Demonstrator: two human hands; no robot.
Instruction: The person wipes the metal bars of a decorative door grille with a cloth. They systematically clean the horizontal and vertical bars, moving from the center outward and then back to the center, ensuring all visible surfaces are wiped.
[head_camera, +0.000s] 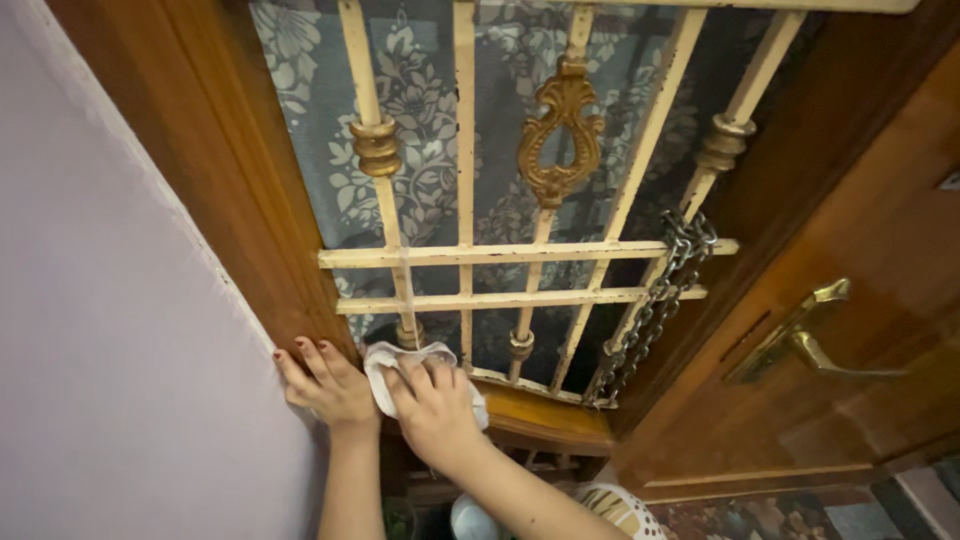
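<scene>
My right hand (435, 405) presses a white cloth (385, 360) against the bottom of a cream metal window grille (465, 255), near the base of its left bars. My left hand (322, 382) lies flat with fingers spread on the brown wooden frame (240, 170), just left of the cloth. It holds nothing. The grille has gold ornaments and a floral curtain behind it.
A grey metal chain (655, 305) hangs around the grille's right bar. A wooden door (860, 340) with a brass lever handle (815, 345) stands at the right. A pale wall (100, 330) fills the left. A wooden sill (545, 415) runs under the grille.
</scene>
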